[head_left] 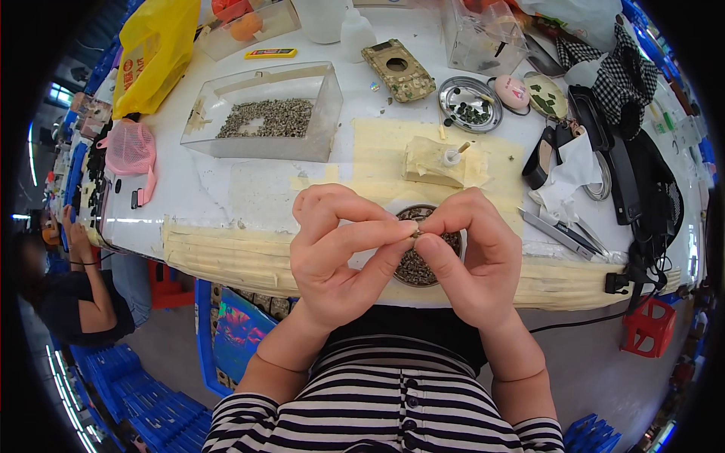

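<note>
My left hand [340, 253] and my right hand [476, 253] meet at their fingertips over a round dish [417, 282] of small grey-brown pieces at the table's front edge. Thumb and forefinger of each hand are pinched together on a tiny pale piece [416, 233]; it is too small for me to tell its kind. Fingers hide much of the dish. Just beyond my hands stands a tape-wrapped block [432, 163] with a small white nozzle-like tip and a thin stick on top.
A clear bin [321, 143] of similar small pieces stands at the left back. Farther right are a metal dish [470, 104] with dark green bits, a camouflage-patterned case [398, 70], tweezers [559, 232] and black straps. A co-worker [83, 302] sits at the far left.
</note>
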Demonstrator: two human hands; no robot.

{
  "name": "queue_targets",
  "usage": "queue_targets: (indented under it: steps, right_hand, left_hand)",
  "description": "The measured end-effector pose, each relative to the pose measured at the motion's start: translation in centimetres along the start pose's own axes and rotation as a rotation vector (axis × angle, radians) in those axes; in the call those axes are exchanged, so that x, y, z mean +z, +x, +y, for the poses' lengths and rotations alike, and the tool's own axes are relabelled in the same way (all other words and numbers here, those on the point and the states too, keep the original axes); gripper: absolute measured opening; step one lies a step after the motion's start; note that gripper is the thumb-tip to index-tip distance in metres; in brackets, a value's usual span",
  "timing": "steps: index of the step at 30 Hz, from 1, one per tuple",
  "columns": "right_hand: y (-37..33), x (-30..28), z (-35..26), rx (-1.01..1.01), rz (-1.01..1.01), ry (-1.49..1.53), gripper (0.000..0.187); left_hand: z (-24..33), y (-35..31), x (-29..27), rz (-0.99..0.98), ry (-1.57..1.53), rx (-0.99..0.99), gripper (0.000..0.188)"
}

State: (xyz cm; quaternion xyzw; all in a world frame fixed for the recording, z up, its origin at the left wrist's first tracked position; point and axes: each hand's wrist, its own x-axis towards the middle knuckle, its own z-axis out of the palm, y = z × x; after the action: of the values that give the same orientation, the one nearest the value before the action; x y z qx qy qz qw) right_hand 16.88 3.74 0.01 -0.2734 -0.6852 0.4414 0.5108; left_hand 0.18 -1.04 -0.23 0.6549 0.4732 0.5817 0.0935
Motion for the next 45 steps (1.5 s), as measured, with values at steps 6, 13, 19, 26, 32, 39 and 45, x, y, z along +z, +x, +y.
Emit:
queue_targets:
  steps: [6,13,19,26,32,39,45]
  right_hand:
    - [0.1,-0.1,-0.8,-0.226,0.058,-0.25,0.023]
    - [0.0,-0.1,-0.6,-0.234,0.042,-0.299,0.03]
    - [-0.2,0.0,-0.3,-0.009,0.008,-0.08,0.022]
    - [-0.1,-0.1,-0.3,-0.002,0.007,-0.061,0.019]
    - [0.1,-0.1,-0.8,-0.266,0.041,-0.309,0.025]
    - [-0.1,0.1,-0.6,-0.078,0.06,-0.188,0.022]
    - [-0.2,0.1,-0.1,0.051,-0.012,0.022,0.013]
  left_hand:
    - [-0.2,-0.1,0.2,0.037,0.066,-0.002,0.025]
    - [0.0,-0.1,0.1,0.048,0.058,-0.002,0.025]
    - [0.0,-0.1,0.1,0.029,0.036,0.022,0.026]
    - [0.0,0.0,0.2,0.032,0.1,0.06,0.028]
    - [-0.2,0.0,0.4,0.047,0.147,0.054,0.028]
    - [-0.1,-0.1,0.3,0.043,0.099,0.052,0.027]
    - [-0.1,0.1,0.2,0.023,0.036,0.055,0.028]
